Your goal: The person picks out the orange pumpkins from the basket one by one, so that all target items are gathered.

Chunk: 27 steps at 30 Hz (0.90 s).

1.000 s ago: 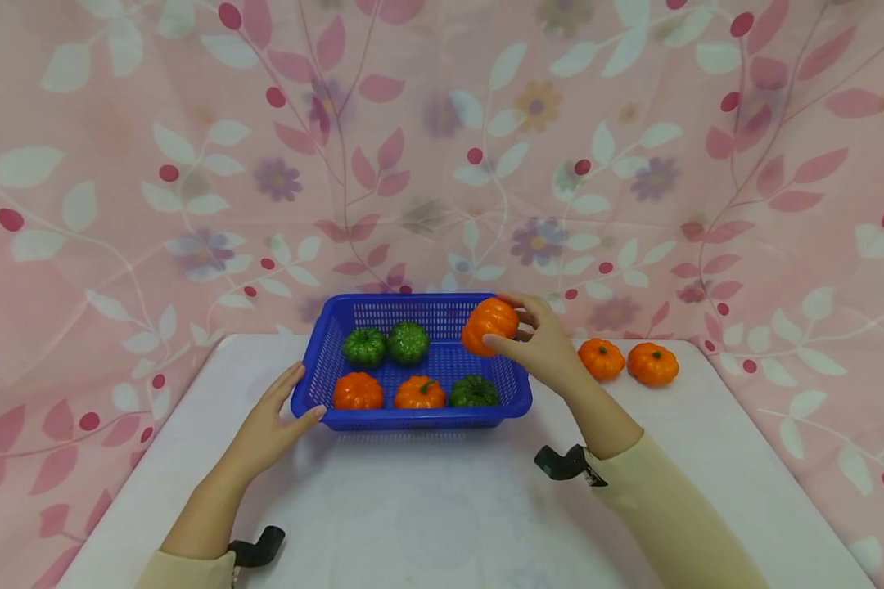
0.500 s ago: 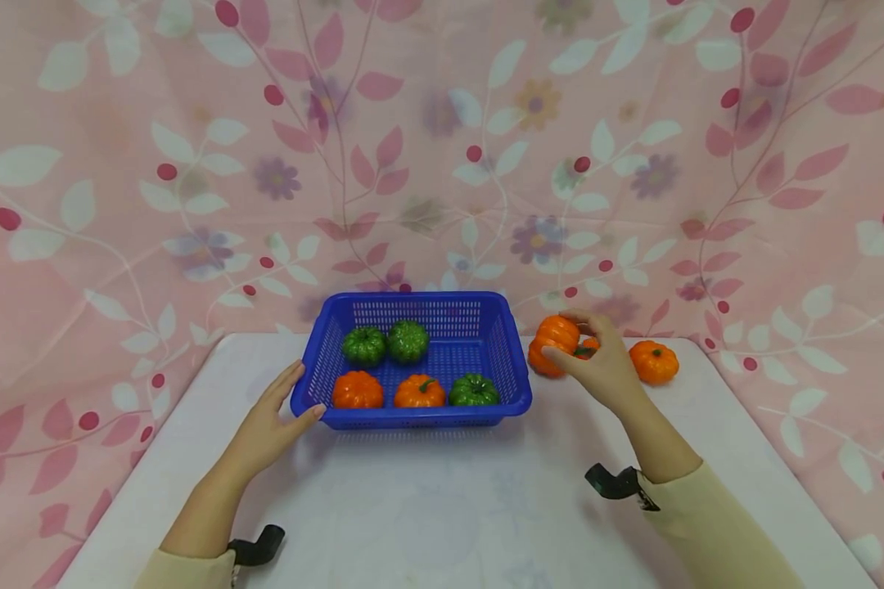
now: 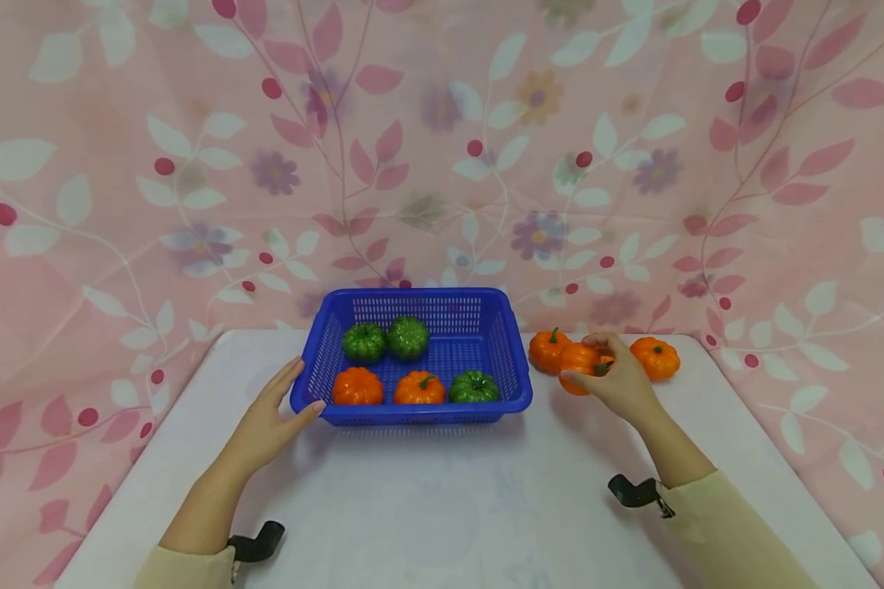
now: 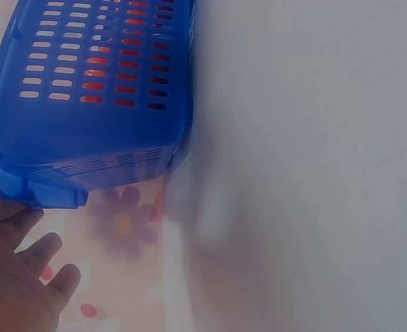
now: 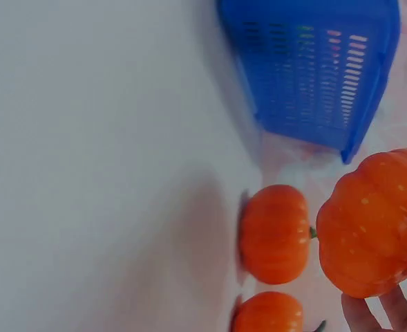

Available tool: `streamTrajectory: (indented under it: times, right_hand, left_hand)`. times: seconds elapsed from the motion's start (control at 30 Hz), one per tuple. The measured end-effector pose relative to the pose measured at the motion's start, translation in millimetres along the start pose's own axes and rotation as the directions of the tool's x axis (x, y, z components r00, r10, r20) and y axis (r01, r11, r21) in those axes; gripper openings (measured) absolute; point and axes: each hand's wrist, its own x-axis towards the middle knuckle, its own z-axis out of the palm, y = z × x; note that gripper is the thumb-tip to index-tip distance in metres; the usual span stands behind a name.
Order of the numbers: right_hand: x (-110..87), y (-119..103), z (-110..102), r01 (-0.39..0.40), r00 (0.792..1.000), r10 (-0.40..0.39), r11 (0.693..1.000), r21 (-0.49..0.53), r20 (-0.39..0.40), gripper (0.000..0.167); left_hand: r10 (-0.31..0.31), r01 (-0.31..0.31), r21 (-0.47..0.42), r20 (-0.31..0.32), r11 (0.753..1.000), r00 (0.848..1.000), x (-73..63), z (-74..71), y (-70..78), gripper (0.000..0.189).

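Observation:
My right hand holds a glossy orange pumpkin with a green stem, to the right of the blue basket. In the right wrist view, fingers show under that pumpkin, raised above the table. A second orange pumpkin stands stem up between the basket and this hand, and a third orange pumpkin lies just right of the hand. At the basket's left end, my left hand has its fingers spread along the rim, thumb at the front corner. Its fingers look relaxed in the left wrist view.
Inside the basket are two green pumpkins at the back, and two orange pumpkins and a green pumpkin along the front. All stand on a white-covered table, against a pink floral cloth.
My right hand has moved right from over the basket. The pumpkin it carried now stands on the table beside the basket, and the hand holds another orange pumpkin. The left hand stays put.

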Motion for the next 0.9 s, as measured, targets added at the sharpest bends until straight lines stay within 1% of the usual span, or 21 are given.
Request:
streamTrajectory:
  times: [0.07, 0.13, 0.3, 0.43, 0.7, 0.9]
  right_hand:
    - [1.8, 7, 2, -0.010, 1.000, 0.011, 1.000, -0.028, 0.029, 0.073]
    - [4.2, 13, 4, -0.004, 0.998, 0.007, 0.998, -0.058, 0.055, 0.070]
    - [12.0, 27, 13, 0.060, 0.994, -0.047, 0.991, -0.121, 0.103, 0.064]
    - [16.5, 35, 21, 0.083, 0.990, -0.067, 0.987, -0.139, 0.121, 0.063]
    - [19.3, 42, 30, 0.022, 0.991, 0.001, 0.985, -0.172, 0.134, 0.064]
    - [19.2, 41, 33, 0.034, 0.990, -0.008, 0.983, -0.179, 0.143, 0.062]
  left_hand:
    - [0.001, -0.001, -0.002, 0.002, 1.000, 1.000, 0.0, -0.1, 0.4, 0.085]
    - [0.001, -0.001, -0.005, 0.003, 1.000, 1.000, 0.0, -0.3, 0.6, 0.085]
    - [-0.005, 0.005, -0.009, 0.007, 1.000, 1.000, 0.3, -1.7, 1.8, 0.086]
    - [-0.007, 0.007, -0.007, 0.008, 1.000, 1.000, 0.8, -2.0, 2.7, 0.085]
    - [-0.021, 0.021, -0.010, 0.017, 1.000, 1.000, -0.2, -2.0, 3.0, 0.086]
    - [-0.027, 0.027, -0.006, 0.019, 1.000, 0.999, -0.7, -1.9, 3.6, 0.086]
